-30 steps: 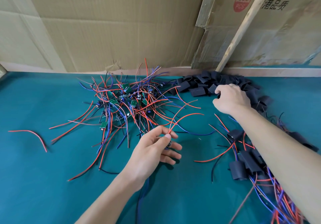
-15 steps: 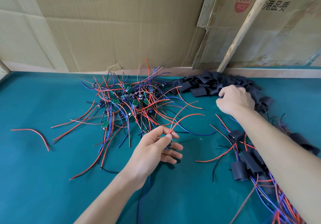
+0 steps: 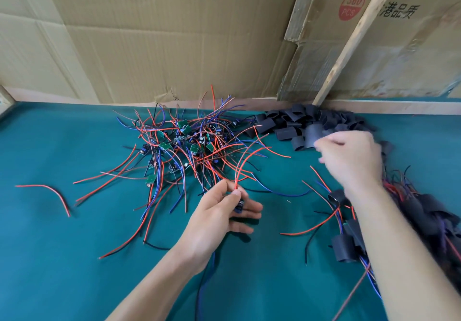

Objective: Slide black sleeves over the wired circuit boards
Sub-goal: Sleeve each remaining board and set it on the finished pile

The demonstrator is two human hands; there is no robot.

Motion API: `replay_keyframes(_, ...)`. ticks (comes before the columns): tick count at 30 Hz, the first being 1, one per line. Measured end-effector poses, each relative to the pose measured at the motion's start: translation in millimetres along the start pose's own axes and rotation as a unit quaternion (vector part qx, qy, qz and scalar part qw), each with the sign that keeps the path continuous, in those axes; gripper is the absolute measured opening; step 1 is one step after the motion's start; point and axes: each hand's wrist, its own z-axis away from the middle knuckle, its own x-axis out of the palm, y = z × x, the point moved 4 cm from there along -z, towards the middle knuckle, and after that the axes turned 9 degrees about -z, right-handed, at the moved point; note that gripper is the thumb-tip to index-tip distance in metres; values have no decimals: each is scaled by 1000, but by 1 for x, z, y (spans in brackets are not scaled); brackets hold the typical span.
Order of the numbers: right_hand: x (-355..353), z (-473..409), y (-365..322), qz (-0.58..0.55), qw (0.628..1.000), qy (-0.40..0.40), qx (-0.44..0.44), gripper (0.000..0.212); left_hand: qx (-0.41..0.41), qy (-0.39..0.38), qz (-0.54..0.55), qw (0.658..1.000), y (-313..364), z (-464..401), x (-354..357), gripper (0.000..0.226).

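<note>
Teal cloth covers the table (image 3: 62, 258), where a person's left hand (image 3: 219, 217) at lower centre pinches a small wired circuit board (image 3: 240, 205) between thumb and fingertips, its red wires (image 3: 245, 161) arching up and away. The right hand (image 3: 349, 157), blurred at centre right, pinches a black sleeve (image 3: 311, 136) at the near edge of the heap of sleeves (image 3: 299, 121) against the far wall, well apart from the held board. A tangle of boards and red, blue and black wires (image 3: 184, 146) lies at centre, above the left hand. Sleeved boards (image 3: 346, 243) sit under the right forearm at lower right. On the cardboard (image 3: 174, 34) at upper right, a red sticker (image 3: 352, 4) reads "360 PCS" beside printed Chinese characters (image 3: 399, 12)
</note>
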Motion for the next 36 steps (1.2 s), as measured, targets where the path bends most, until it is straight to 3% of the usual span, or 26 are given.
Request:
replay_keyframes(3, 21, 65, -9, -232, 967, -105, 22, 17, 16, 27, 18, 999, -1, -1, -1, 19)
replay_keyframes(8, 52, 138, -4, -211, 964, -156, -44, 14, 51, 89, 7, 995, -6, -3, -10, 22)
replay_keyframes(12, 61, 153, -9, -220, 949, -186, -128, 16, 66, 76, 29, 995, -3, -4, -13, 26)
replay_keyframes(19, 61, 145, 4, -362, 905, -223, 3, 20, 79, -19, 4, 997, 0, -3, -7, 17)
replay_keyframes(22, 63, 140, 8, -436, 852, -277, 88, 38, 72, -62, 19, 995, 4, -1, -6, 17)
replay_keyframes(26, 61, 136, 8, -430, 818, -374, 81, 52, 47, -84, 41, 995, 5, 1, -4, 16)
replay_keyframes(33, 58, 133, 7, -425, 840, -337, 28, 41, 28, -80, 38, 996, 7, 0, -5, 17)
replay_keyframes(36, 55, 128, 7, -467, 828, -308, 41, 37, 15, -70, 52, 996, 7, 0, -6, 16)
